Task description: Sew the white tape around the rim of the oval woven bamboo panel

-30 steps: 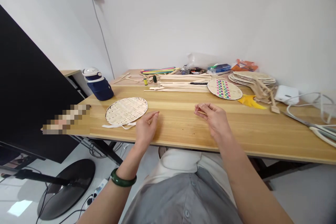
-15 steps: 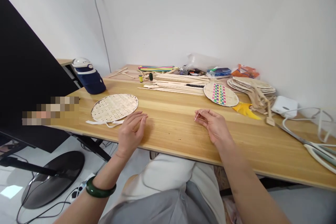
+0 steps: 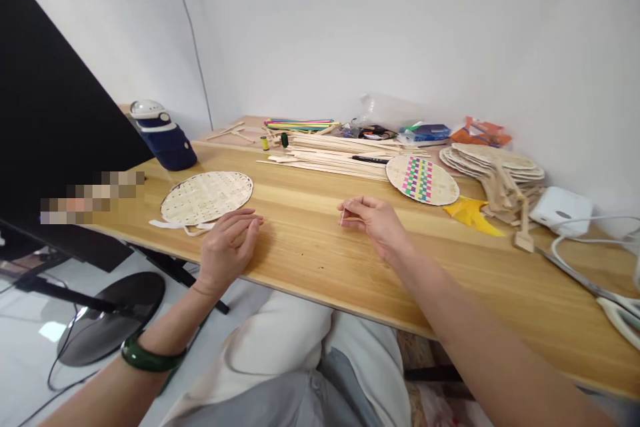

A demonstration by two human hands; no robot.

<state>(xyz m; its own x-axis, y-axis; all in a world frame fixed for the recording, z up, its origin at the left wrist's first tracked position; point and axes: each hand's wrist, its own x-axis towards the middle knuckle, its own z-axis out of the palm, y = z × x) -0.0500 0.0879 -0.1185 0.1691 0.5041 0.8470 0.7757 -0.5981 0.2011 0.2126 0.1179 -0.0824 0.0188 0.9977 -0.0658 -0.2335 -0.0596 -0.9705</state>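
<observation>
My left hand (image 3: 226, 248) rests at the table's front edge with its fingers stretched forward and the thumb apart; I see nothing in it. Just behind it lies a round, pale woven bamboo fan (image 3: 207, 197) with small gaps in its weave. Loose white strips (image 3: 167, 223) stick out at its near side, partly behind the hand. To the right, my right hand (image 3: 376, 225) hovers over the table, thumb and forefinger pinched on a thin, pale needle-like piece (image 3: 343, 216). Any thread is too fine to make out.
A fan with coloured checks (image 3: 420, 180) lies beyond my right hand. Bamboo strips (image 3: 330, 157) and thread spools (image 3: 265, 143) lie behind. Stacked fans (image 3: 493, 157), a yellow piece (image 3: 473, 215) and scissors (image 3: 613, 307) are rightward. A blue jug (image 3: 167, 143) stands left.
The view has swung slightly to the right. My right hand, still pinching the thin piece, has come a little left toward my left hand. The left hand keeps nearly the same place.
</observation>
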